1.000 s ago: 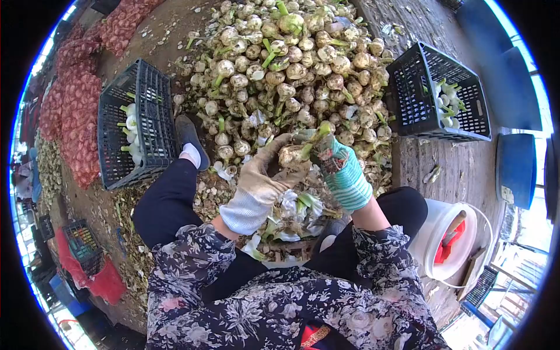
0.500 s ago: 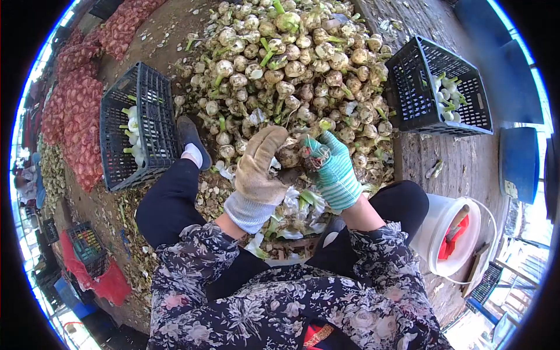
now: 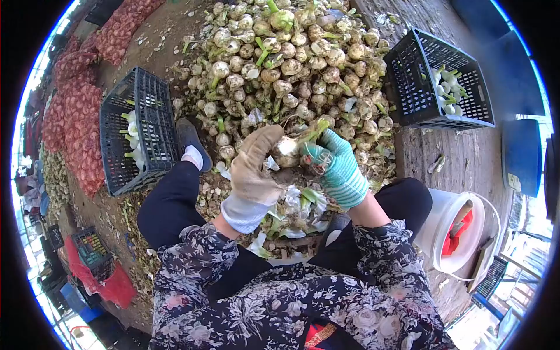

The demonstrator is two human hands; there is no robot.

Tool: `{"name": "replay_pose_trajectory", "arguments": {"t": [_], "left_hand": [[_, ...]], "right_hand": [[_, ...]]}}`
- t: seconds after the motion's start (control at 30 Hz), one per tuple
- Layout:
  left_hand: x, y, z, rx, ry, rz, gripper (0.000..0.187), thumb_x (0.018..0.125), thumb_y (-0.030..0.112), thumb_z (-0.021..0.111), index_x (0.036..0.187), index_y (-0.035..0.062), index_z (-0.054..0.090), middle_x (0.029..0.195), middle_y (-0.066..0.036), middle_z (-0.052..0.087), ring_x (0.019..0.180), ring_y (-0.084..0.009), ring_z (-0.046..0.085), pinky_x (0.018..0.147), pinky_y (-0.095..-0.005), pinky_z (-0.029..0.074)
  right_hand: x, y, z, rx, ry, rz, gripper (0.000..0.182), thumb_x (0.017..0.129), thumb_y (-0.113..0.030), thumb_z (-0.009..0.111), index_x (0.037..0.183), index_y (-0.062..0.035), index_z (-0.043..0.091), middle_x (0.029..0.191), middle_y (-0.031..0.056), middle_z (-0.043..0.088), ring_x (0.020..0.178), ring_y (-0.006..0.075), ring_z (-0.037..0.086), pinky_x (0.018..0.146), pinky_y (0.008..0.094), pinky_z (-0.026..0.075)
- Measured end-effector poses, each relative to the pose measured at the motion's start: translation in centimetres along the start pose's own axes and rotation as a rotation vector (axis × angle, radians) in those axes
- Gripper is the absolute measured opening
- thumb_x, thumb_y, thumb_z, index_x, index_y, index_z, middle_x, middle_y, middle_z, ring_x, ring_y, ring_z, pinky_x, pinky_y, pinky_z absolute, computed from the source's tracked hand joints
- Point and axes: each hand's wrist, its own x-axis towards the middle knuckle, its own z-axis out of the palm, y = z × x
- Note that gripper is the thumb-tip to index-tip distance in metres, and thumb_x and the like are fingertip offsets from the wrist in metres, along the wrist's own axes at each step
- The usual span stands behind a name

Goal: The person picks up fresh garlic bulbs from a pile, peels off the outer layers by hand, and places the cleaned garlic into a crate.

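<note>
A garlic bulb (image 3: 285, 147) with a green stem is between my two gloved hands, a white patch showing on its upper side. My left hand (image 3: 255, 166), in a tan and white glove, has its fingers wrapped round the bulb's left side. On the right, my right hand (image 3: 334, 166), in a green striped glove, closes on the bulb and the base of its stem. Beyond both hands spreads a big heap of garlic bulbs (image 3: 291, 67) with roots and stems. Peeled skins (image 3: 300, 213) lie below my hands, between my legs.
Black crates holding white bulbs stand at left (image 3: 140, 131) and right (image 3: 437, 79). A white bucket (image 3: 438, 233) with a wooden handle and red cloth inside is by my right knee. Red net sacks (image 3: 81, 134) line the far left. A blue container (image 3: 520, 156) stands far right.
The bulb's green stem and a white patch now show more clearly between my hands. My right hand has turned a little, and the view has shifted slightly.
</note>
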Motion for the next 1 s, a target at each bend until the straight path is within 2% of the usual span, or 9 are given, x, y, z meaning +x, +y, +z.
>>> {"name": "replay_pose_trajectory", "arguments": {"t": [0.27,0.37,0.4,0.57,0.6,0.7,0.77,0.93,1.0], "left_hand": [[0.7,1.5,-0.1,-0.079,0.000,-0.074,0.057,0.065,0.012,0.079,0.116,0.0084,0.055,0.111,-0.011,0.056,0.097,-0.0199,0.058,0.080,-0.0287,0.050],[2.0,1.8,-1.0,-0.977,-0.035,-0.980,0.043,0.082,0.020,0.063,0.120,0.0040,0.051,0.097,-0.012,0.060,0.085,-0.0190,0.060,0.073,-0.0282,0.051],[1.9,1.6,-0.6,-1.112,-0.062,-0.978,0.035,0.093,0.024,0.043,0.122,0.0034,0.048,0.089,-0.009,0.059,0.079,-0.0172,0.059,0.068,-0.0284,0.052],[1.4,1.7,0.4,-0.768,-0.031,-0.814,0.037,0.090,0.021,0.050,0.120,-0.0002,0.048,0.091,-0.008,0.059,0.078,-0.0157,0.058,0.070,-0.0266,0.052],[1.2,1.4,0.7,-0.759,-0.035,-0.805,0.036,0.089,0.015,0.051,0.121,-0.0019,0.047,0.090,-0.008,0.058,0.074,-0.0142,0.057,0.067,-0.0254,0.051],[0.9,0.6,-0.8,-0.950,-0.263,-0.830,0.045,0.084,0.019,0.062,0.120,-0.0037,0.047,0.097,-0.010,0.060,0.076,-0.0148,0.059,0.066,-0.0265,0.051],[1.3,0.3,-3.1,-1.347,-0.583,-0.937,0.048,0.082,0.019,0.065,0.120,-0.0036,0.047,0.102,-0.012,0.060,0.081,-0.0168,0.061,0.070,-0.0281,0.052],[1.3,-1.0,-0.3,-0.553,-0.032,-0.556,0.045,0.084,0.014,0.062,0.121,-0.0048,0.045,0.098,-0.018,0.060,0.070,-0.0220,0.064,0.058,-0.0314,0.056],[0.2,-3.1,-0.4,-1.057,-0.221,-0.604,0.056,0.076,0.011,0.070,0.124,-0.0020,0.044,0.097,-0.011,0.060,0.075,-0.0174,0.061,0.065,-0.0279,0.054]], "right_hand": [[-0.4,-0.1,0.0,0.060,0.021,-0.049,0.019,0.081,-0.002,0.061,0.100,-0.0014,0.058,0.087,0.0013,0.062,0.075,0.0062,0.055,0.067,0.0205,0.046],[0.0,1.6,-0.6,-0.161,0.063,-0.238,0.017,0.081,0.001,0.059,0.098,-0.0010,0.057,0.087,0.0016,0.061,0.077,0.0087,0.056,0.070,0.0223,0.047],[0.1,1.7,-0.6,-0.215,0.053,-0.257,0.017,0.081,0.001,0.058,0.098,-0.0012,0.057,0.087,0.0018,0.060,0.078,0.0091,0.056,0.070,0.0226,0.047],[0.0,1.1,-0.5,-0.170,0.067,-0.150,0.024,0.076,0.003,0.063,0.099,-0.0017,0.056,0.092,0.0044,0.057,0.083,0.0094,0.055,0.071,0.0221,0.046],[0.4,1.1,-0.6,-0.439,0.061,-0.392,0.028,0.074,0.001,0.067,0.100,-0.0007,0.057,0.088,0.0035,0.058,0.081,0.0095,0.055,0.071,0.0218,0.047],[-0.8,-0.4,-0.8,-0.267,-0.101,-0.117,0.029,0.074,-0.005,0.070,0.100,-0.0008,0.057,0.086,0.0030,0.060,0.080,0.0097,0.057,0.072,0.0227,0.048],[-0.5,0.1,-2.5,0.334,-0.215,0.031,0.024,0.079,-0.009,0.066,0.101,-0.0019,0.058,0.091,0.0051,0.063,0.081,0.0100,0.059,0.071,0.0225,0.049],[-0.5,1.0,-2.6,0.109,-0.038,-0.050,0.021,0.083,-0.002,0.058,0.104,-0.0016,0.058,0.092,0.0043,0.063,0.080,0.0091,0.058,0.069,0.0216,0.048],[-0.8,1.0,-1.6,-0.141,-0.051,-0.157,0.022,0.083,0.001,0.054,0.104,-0.0011,0.058,0.090,0.0038,0.063,0.078,0.0082,0.058,0.068,0.0208,0.047]]}}
